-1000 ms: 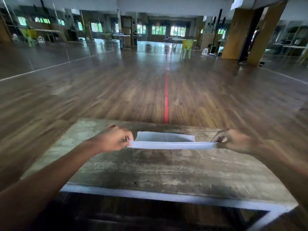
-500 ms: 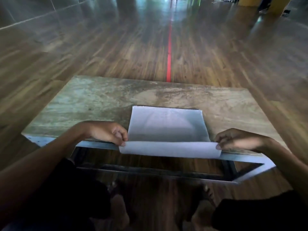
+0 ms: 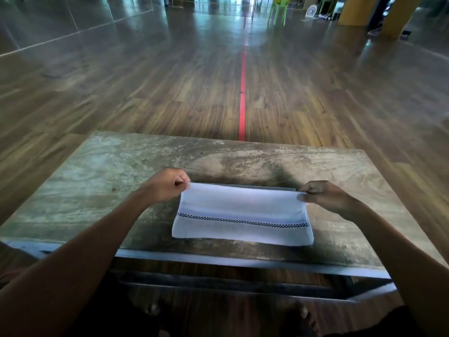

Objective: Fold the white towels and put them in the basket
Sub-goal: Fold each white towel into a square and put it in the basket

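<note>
Here's the white towel [image 3: 243, 215], lying on the table [image 3: 97, 181] just back from its near edge. It is doubled into a long, flat rectangle. The cloth looks soft and finely woven, and a narrow band of dark checks runs its whole length, closer to the near side. That near side is a plump, rounded fold resting on the tabletop.

The left hand [image 3: 165, 187] has the far left corner, with the thumb pressed against curled fingers and the cloth pinched between them. The right hand [image 3: 325, 195] mirrors it at the far right corner, thumb laid on top and fingers tucked beneath the hem. Between the two pinches the far edge is drawn into a straight, taut line. It sits slightly above the layer below, whose rim just peeks out behind it.

The tabletop is a worn slab, mottled grey-brown and streaked like weathered stone or scuffed board, with a dark smudge behind the towel. A pale metal frame [image 3: 218, 261] edges the front, with a dark lower rail beneath it.

Beyond lies glossy wood-plank floor [image 3: 121, 93], split by a thin red line [image 3: 242, 93] running straight away from the table. In the distance stand a lime-green plastic chair [image 3: 277, 10] and a square ochre pillar [image 3: 352, 10].
</note>
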Demonstrator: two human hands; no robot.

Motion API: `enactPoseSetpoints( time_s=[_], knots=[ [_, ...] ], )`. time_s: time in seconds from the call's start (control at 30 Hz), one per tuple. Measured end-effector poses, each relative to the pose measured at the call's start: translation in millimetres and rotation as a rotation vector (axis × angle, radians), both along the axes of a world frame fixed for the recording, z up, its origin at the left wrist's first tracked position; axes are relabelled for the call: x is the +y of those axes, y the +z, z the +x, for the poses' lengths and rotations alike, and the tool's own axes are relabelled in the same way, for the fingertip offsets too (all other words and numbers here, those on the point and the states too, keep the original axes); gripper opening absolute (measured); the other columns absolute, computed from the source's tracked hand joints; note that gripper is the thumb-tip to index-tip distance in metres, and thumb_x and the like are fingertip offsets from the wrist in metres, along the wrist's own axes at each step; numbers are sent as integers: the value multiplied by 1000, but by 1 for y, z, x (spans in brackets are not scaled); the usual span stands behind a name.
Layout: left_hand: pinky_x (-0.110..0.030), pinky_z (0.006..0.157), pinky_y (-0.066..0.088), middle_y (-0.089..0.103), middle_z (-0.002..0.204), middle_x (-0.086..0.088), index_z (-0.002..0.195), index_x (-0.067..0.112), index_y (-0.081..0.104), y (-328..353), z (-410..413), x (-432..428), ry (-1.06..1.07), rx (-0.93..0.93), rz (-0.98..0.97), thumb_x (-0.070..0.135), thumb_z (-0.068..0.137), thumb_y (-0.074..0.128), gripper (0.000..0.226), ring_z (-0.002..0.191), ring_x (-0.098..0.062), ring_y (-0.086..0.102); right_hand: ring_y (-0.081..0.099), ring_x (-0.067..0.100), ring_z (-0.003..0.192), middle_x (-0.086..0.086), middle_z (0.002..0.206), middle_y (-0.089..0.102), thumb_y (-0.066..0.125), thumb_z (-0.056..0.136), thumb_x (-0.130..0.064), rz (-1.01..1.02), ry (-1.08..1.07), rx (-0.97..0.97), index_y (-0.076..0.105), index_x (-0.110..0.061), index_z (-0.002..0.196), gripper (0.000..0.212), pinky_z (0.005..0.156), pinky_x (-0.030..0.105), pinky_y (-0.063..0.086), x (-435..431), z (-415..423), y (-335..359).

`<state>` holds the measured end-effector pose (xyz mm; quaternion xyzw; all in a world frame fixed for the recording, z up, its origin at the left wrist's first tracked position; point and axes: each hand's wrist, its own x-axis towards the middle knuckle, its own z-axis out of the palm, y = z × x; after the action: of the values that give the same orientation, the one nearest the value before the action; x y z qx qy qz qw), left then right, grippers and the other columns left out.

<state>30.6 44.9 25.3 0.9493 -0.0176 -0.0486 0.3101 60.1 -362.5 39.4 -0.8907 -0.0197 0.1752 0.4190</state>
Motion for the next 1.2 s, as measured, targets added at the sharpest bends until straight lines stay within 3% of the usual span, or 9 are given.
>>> enactPoseSetpoints(
  time_s=[0.23,0.37,0.47,0.6,0.83,0.93,1.1,1.17,1.2],
  knots=[
    [-30,77,51,70,86,2,84,20,70,-18,23,1,-31,-10,137,20,84,66,4,83,-16,64,58,11,78,2,86,66,67,86,-11,-37,-57,-54,70,-13,85,3,66,23,43,10,23,-12],
    [-20,66,40,63,83,4,86,16,70,-23,30,1,-4,-27,193,20,86,63,7,80,-12,58,55,13,77,2,85,64,63,89,-12,-45,-66,-65,68,-16,84,8,65,25,41,16,31,-16],
    [-5,55,34,65,82,0,85,11,69,-26,33,2,8,-60,154,12,86,63,6,76,-12,57,55,17,80,2,85,62,62,89,-12,-72,-76,-54,68,-14,91,6,65,26,40,20,36,-22],
    [-20,63,39,67,82,-3,86,11,68,-26,33,3,24,-79,129,9,87,60,9,75,-16,58,52,14,78,0,85,59,63,89,-16,-127,-87,-38,67,-13,95,7,61,25,38,23,38,-26],
    [-24,67,43,66,83,1,88,18,68,-29,33,8,28,-61,138,17,90,60,8,81,-18,61,58,22,85,6,88,66,65,87,-19,-192,-43,-124,70,-13,93,10,66,29,40,25,36,-29],
    [-27,69,40,62,87,1,93,15,68,-27,33,5,-39,-80,260,24,94,56,15,81,-17,55,60,24,92,4,92,67,67,87,-21,-225,-29,-129,70,-18,95,10,71,30,42,23,40,-33],
    [-32,81,44,62,107,-3,103,11,68,-20,36,3,-97,1,358,26,95,54,22,96,-20,56,56,19,104,4,116,63,59,91,-22,-390,102,-125,63,-20,123,32,74,24,36,24,49,-36],
    [-31,81,44,62,107,-3,103,11,68,-19,38,3,-109,17,351,24,94,55,20,97,-21,56,56,17,96,4,107,64,56,93,-22,-447,159,-134,68,-21,113,24,64,17,34,27,51,-34],
    [-30,81,43,62,107,-2,103,11,67,-19,39,3,-110,15,343,24,93,55,20,98,-20,56,56,17,93,1,98,62,55,93,-20,-463,185,-146,70,-25,98,16,60,15,32,27,52,-33]
  ],
)
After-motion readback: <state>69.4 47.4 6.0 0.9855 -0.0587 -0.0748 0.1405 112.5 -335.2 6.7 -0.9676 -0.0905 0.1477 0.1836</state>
